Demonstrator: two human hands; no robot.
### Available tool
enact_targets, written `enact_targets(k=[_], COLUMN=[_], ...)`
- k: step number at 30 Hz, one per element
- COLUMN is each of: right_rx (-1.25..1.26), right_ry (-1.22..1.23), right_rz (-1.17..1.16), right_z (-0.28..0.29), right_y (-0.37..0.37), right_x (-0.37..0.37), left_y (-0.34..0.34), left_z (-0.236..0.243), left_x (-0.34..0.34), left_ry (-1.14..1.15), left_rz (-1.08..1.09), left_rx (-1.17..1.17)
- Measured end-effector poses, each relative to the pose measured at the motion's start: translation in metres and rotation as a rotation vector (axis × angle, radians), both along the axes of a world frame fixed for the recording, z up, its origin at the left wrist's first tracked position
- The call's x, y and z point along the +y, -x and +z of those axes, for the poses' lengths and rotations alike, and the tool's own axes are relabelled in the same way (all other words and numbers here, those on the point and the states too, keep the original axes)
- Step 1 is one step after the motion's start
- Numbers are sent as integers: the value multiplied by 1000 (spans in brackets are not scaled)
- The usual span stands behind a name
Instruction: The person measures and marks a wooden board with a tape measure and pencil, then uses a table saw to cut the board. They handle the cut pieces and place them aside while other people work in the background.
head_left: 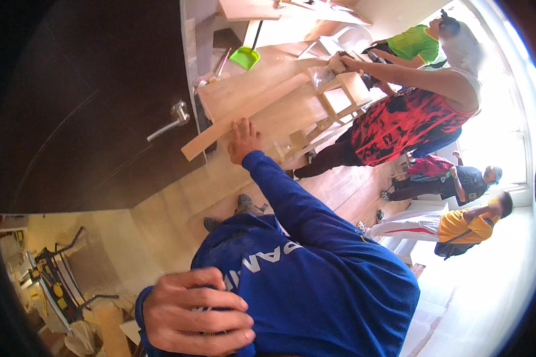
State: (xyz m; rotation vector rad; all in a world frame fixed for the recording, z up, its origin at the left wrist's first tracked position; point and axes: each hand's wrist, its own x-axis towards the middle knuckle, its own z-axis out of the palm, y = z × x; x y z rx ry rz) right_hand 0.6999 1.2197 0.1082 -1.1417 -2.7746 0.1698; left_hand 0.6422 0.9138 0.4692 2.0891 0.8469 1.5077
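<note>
My right hand (pixel 245 141) reaches forward in a blue sleeve, its fingers stretched and slightly spread, fingertips resting on the near edge of a long pale wooden plank (pixel 268 100). The plank lies slantwise over a wide wooden board (pixel 220 92), one end jutting out toward a dark door. At its far end a co-worker's hand (pixel 343 63) is on something I cannot make out clearly. Close below the camera, in front of my blue shirt, is my left hand (pixel 198 312). Its fingers are loosely bent with small gaps between them; no held thing shows, and its palm is hidden.
A dark door (pixel 101 107) with a metal lever handle (pixel 171 121) fills the left. Beyond the board lies a green dustpan (pixel 245 58). A co-worker in a red and black top (pixel 393 128) stands at right; several people are behind. Tools and a metal frame (pixel 56 285) lie lower left.
</note>
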Motion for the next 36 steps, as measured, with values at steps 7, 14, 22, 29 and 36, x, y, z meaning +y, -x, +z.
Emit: enact_targets(k=[7,14,22,29,36], right_rx=[17,-22,-367,19,484], right_ry=[-125,-111,-445,-324,-139], right_rz=[-4,60,302,155,391], right_z=[-22,-71,-114,-94,-26], right_y=[4,0,10,-2,39], right_x=[-10,30,79,77,-45], left_y=[-7,5,-3,5,19], left_z=[5,18,13,0,-37], left_x=[-27,-65,-89,-141,-221], left_ry=[-117,58,-178,-182,32], left_rz=[665,492,625,737,754], left_rx=[59,-152,-148,-151,-190])
